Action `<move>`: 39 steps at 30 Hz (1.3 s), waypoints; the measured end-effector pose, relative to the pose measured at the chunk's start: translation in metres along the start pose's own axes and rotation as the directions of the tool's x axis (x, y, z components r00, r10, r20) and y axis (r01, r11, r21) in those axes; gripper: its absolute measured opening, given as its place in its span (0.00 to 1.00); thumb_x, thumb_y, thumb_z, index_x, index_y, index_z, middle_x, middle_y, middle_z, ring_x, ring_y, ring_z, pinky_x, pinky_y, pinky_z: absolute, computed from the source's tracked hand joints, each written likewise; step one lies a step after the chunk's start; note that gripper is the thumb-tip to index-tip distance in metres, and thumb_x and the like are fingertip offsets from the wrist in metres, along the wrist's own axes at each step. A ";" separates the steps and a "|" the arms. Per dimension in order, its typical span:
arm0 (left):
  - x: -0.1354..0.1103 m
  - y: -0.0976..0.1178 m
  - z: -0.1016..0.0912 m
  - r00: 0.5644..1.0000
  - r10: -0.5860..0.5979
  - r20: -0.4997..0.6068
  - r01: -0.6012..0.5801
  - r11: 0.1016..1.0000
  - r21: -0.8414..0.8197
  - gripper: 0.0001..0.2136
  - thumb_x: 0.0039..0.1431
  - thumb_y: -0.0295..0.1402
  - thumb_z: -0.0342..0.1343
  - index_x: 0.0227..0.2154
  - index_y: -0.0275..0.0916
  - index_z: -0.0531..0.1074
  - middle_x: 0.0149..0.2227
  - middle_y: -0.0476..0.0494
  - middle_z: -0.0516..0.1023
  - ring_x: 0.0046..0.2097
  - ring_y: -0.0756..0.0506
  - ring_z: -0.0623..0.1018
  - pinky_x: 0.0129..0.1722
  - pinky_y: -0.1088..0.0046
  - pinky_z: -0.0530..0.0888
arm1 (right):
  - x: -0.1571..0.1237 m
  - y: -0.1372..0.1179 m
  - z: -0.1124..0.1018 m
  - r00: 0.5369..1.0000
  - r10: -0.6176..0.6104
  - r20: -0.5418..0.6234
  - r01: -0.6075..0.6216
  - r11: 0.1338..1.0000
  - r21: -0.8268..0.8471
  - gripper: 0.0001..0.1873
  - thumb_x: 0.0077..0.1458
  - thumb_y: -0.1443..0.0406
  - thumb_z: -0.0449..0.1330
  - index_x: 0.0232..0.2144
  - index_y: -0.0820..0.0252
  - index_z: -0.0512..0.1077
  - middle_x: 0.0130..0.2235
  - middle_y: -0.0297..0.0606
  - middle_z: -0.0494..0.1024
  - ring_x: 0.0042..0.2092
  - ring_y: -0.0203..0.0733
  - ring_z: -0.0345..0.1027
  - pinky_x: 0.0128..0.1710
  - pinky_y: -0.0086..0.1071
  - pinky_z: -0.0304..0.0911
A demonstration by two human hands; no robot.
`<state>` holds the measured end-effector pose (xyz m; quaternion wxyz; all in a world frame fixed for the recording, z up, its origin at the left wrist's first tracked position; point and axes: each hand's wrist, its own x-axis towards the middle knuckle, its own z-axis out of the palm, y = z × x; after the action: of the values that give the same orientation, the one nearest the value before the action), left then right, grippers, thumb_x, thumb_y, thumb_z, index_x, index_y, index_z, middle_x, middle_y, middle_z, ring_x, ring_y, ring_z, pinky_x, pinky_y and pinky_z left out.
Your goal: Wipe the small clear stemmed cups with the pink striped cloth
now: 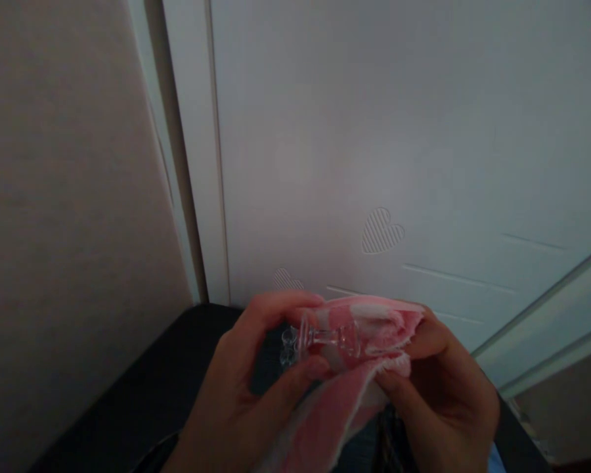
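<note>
My left hand (246,381) pinches the foot of a small clear stemmed glass (320,340) between thumb and fingers, with the glass lying sideways. My right hand (443,387) is closed around a pink and white cloth (369,335) that wraps the bowl end of the glass. A loose end of the cloth hangs down between my hands towards the bottom edge. Both hands sit low in the middle of the view, close together.
A white door (374,144) with a striped heart pattern (381,230) fills the background. A beige wall (69,197) stands on the left. Below my hands lies a dark surface (148,387). A pale frame edge (546,322) runs diagonally at the right.
</note>
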<state>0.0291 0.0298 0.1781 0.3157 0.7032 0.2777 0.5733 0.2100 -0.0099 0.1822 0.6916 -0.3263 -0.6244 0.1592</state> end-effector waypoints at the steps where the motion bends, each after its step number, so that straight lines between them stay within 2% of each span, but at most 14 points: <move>1: 0.000 -0.001 0.000 1.000 0.011 0.003 -0.012 1.000 0.010 0.15 0.62 0.32 0.64 0.48 0.60 0.75 0.41 0.58 0.80 0.41 0.51 0.80 0.44 0.81 0.74 | 0.000 0.001 0.000 1.000 -0.001 -0.001 0.001 1.000 -0.002 0.09 0.54 0.73 0.68 0.31 0.54 0.74 0.36 0.30 0.78 0.37 0.36 0.72 0.38 0.26 0.67; 4: 0.001 -0.001 -0.001 0.999 0.031 0.036 -0.031 0.999 -0.015 0.12 0.62 0.32 0.64 0.44 0.58 0.76 0.40 0.59 0.81 0.42 0.51 0.80 0.43 0.83 0.74 | 0.000 0.002 0.000 1.000 -0.001 -0.002 0.001 1.000 -0.006 0.08 0.54 0.72 0.68 0.30 0.55 0.74 0.34 0.30 0.78 0.36 0.35 0.72 0.37 0.25 0.67; 8: 0.004 0.002 -0.002 0.998 0.003 0.062 0.001 0.997 -0.071 0.07 0.60 0.39 0.65 0.41 0.54 0.78 0.39 0.57 0.82 0.37 0.51 0.80 0.38 0.82 0.74 | 0.000 -0.002 0.001 1.000 -0.016 -0.021 0.016 1.000 0.001 0.07 0.56 0.70 0.68 0.31 0.54 0.75 0.35 0.31 0.79 0.36 0.36 0.72 0.36 0.27 0.67; 12: 0.005 0.002 -0.003 0.996 -0.027 0.086 0.036 0.993 -0.113 0.10 0.59 0.46 0.65 0.41 0.50 0.80 0.36 0.53 0.83 0.31 0.49 0.80 0.32 0.79 0.75 | 0.001 -0.002 0.002 0.998 -0.042 -0.043 0.042 0.999 -0.009 0.05 0.57 0.67 0.68 0.31 0.53 0.75 0.35 0.34 0.80 0.36 0.40 0.74 0.34 0.32 0.68; 15: 0.004 -0.001 -0.003 0.997 -0.040 0.071 0.047 0.994 -0.096 0.12 0.57 0.43 0.68 0.43 0.51 0.80 0.36 0.52 0.84 0.31 0.47 0.81 0.32 0.77 0.76 | 0.000 0.001 0.002 0.997 -0.077 -0.032 0.076 0.997 -0.023 0.05 0.57 0.66 0.68 0.31 0.54 0.75 0.34 0.34 0.80 0.34 0.39 0.74 0.32 0.30 0.68; 17: 0.003 -0.002 -0.002 0.999 -0.028 0.040 0.031 0.997 -0.070 0.16 0.55 0.38 0.70 0.47 0.54 0.79 0.35 0.54 0.83 0.33 0.47 0.81 0.34 0.77 0.77 | 0.000 0.002 0.002 0.996 -0.075 -0.046 0.074 0.997 -0.032 0.05 0.57 0.66 0.68 0.31 0.54 0.75 0.34 0.34 0.80 0.34 0.39 0.74 0.32 0.30 0.68; 19: 0.002 -0.001 -0.002 1.000 -0.002 0.012 0.003 0.999 -0.036 0.18 0.55 0.35 0.69 0.48 0.59 0.77 0.37 0.57 0.84 0.36 0.48 0.81 0.37 0.78 0.76 | -0.001 0.001 0.003 0.996 -0.059 -0.066 0.057 0.998 -0.029 0.05 0.58 0.67 0.67 0.31 0.53 0.75 0.34 0.33 0.80 0.35 0.39 0.74 0.33 0.30 0.68; 21: 0.002 0.001 -0.002 1.000 0.018 -0.002 -0.018 1.000 0.002 0.16 0.57 0.33 0.68 0.47 0.60 0.77 0.41 0.59 0.84 0.38 0.49 0.81 0.40 0.79 0.75 | -0.002 -0.002 0.003 0.997 -0.039 -0.071 0.037 0.999 -0.020 0.05 0.58 0.68 0.67 0.32 0.52 0.76 0.35 0.33 0.80 0.36 0.40 0.74 0.35 0.31 0.68; 26: 0.006 0.004 -0.001 0.999 0.031 -0.007 -0.031 0.999 0.037 0.09 0.58 0.31 0.67 0.40 0.53 0.78 0.37 0.57 0.81 0.38 0.49 0.79 0.40 0.79 0.73 | -0.002 -0.002 0.002 0.998 -0.010 -0.056 0.010 1.000 -0.001 0.08 0.56 0.72 0.67 0.32 0.53 0.75 0.35 0.32 0.78 0.38 0.38 0.72 0.38 0.30 0.67; 30: 0.011 0.003 -0.001 0.997 0.022 0.067 -0.020 0.999 -0.028 0.04 0.59 0.37 0.65 0.36 0.47 0.78 0.34 0.54 0.79 0.35 0.48 0.78 0.36 0.78 0.73 | 0.001 0.002 0.002 0.999 -0.008 -0.052 0.007 1.000 -0.018 0.09 0.55 0.72 0.68 0.30 0.55 0.73 0.33 0.31 0.77 0.36 0.38 0.71 0.36 0.30 0.66; 33: 0.012 0.002 -0.001 0.996 -0.005 0.085 0.010 0.998 -0.055 0.05 0.60 0.39 0.64 0.34 0.46 0.78 0.33 0.53 0.79 0.34 0.48 0.78 0.38 0.77 0.73 | 0.001 0.004 0.000 0.999 0.001 -0.043 -0.002 1.000 -0.022 0.08 0.56 0.72 0.67 0.30 0.55 0.73 0.33 0.32 0.76 0.36 0.38 0.70 0.36 0.29 0.66; 36: 0.009 0.002 -0.001 0.996 -0.045 0.083 0.051 0.996 -0.076 0.07 0.59 0.38 0.66 0.40 0.51 0.79 0.37 0.56 0.81 0.38 0.48 0.79 0.42 0.78 0.73 | 0.000 0.003 -0.001 0.999 0.000 -0.046 -0.001 1.000 -0.010 0.09 0.55 0.73 0.67 0.31 0.54 0.73 0.35 0.31 0.77 0.37 0.38 0.71 0.37 0.29 0.66; 39: 0.007 0.000 0.001 0.997 -0.040 0.070 0.046 0.996 -0.076 0.19 0.58 0.33 0.68 0.50 0.60 0.75 0.42 0.59 0.81 0.43 0.49 0.80 0.45 0.80 0.73 | 0.001 0.002 0.000 0.997 -0.029 -0.066 0.027 0.999 -0.025 0.11 0.55 0.76 0.65 0.31 0.55 0.73 0.35 0.30 0.78 0.38 0.36 0.71 0.39 0.27 0.67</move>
<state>0.0312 0.0347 0.1825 0.3645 0.7036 0.2592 0.5522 0.2103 -0.0076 0.1820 0.7102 -0.3309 -0.6074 0.1310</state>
